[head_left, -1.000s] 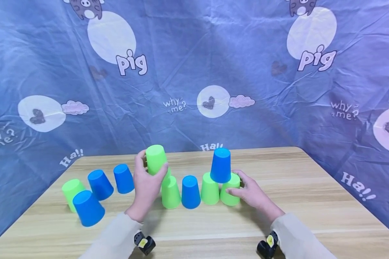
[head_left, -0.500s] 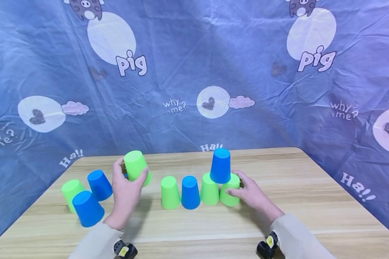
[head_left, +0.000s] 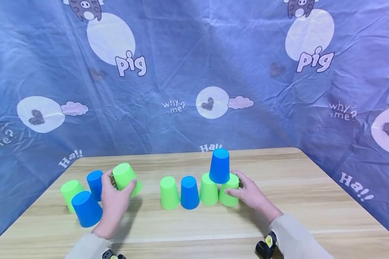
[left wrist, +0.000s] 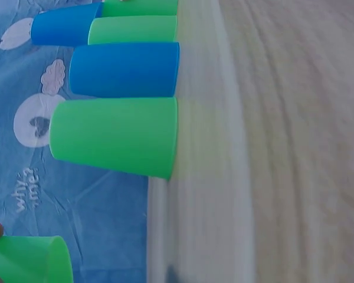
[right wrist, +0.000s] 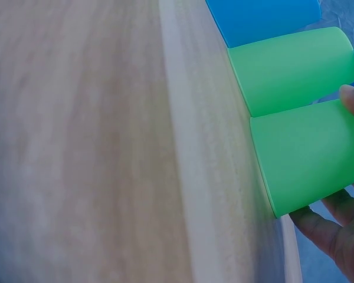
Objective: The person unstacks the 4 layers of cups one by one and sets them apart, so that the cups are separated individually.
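My left hand (head_left: 115,201) grips an upside-down green cup (head_left: 124,177), which tilts slightly and hangs above the table's left half. Its rim also shows at the lower left of the left wrist view. My right hand (head_left: 252,194) holds the green cup (right wrist: 307,159) at the right end of a row, thumb on one side and fingers on the other. A blue cup (head_left: 219,166) rests across the tops of that cup and the green cup beside it (head_left: 209,191). Farther left in the row stand another blue cup (head_left: 189,195) and a green cup (head_left: 169,194), all upside down.
On the left of the wooden table (head_left: 188,239) stand a green cup (head_left: 70,192) and two blue cups, one nearer (head_left: 86,210) and one farther (head_left: 95,184). Another blue cup is mostly hidden behind my left hand. A printed blue cloth (head_left: 168,72) hangs behind the table.
My left hand has carried the green cup left and down, away from above the row's left-end green cup. My right hand stays at its cup, and the blue cup on top has not moved.
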### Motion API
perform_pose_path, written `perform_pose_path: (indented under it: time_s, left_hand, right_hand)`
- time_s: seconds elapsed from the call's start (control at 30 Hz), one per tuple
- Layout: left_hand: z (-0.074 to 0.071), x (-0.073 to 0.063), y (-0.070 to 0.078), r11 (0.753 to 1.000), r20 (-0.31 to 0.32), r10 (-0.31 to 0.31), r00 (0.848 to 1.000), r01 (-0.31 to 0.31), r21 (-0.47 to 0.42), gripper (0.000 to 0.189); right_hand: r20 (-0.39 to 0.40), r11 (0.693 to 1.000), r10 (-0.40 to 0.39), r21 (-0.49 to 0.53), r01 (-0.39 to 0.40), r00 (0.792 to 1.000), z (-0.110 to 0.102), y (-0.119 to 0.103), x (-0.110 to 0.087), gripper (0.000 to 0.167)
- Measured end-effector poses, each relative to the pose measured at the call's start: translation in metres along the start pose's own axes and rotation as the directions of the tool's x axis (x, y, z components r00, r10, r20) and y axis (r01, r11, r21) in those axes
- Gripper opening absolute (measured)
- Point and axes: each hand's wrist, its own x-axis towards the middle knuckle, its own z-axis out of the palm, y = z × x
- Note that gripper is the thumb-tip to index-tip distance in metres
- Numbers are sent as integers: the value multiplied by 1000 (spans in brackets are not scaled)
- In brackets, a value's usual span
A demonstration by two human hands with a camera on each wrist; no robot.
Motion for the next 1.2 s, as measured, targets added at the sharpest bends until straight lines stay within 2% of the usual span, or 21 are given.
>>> perform_pose_path:
  time_s: [0.17,0.4,0.67,1.2]
  left_hand:
    - [-8,2,-9,995,44,-92,995,91,34,68]
    - [-15,6,-18,987,108,-146,983,138,78,77]
    - [-18,10,-28,971,137,-232,963,222,83,78]
    - [-22,16,-35,954,135,-287,949,270,126,77]
  right_hand:
    - [2,1000,6,9,-6,1000,0,-1,0,62]
    - [-1,1000,8,11,-8,1000,-1,-1,0,62]
    - [1,1000,-3,11,3,1000,0,0,0,60]
    - [-3,1000,16,1,-16,1000,1,-3,0,61]
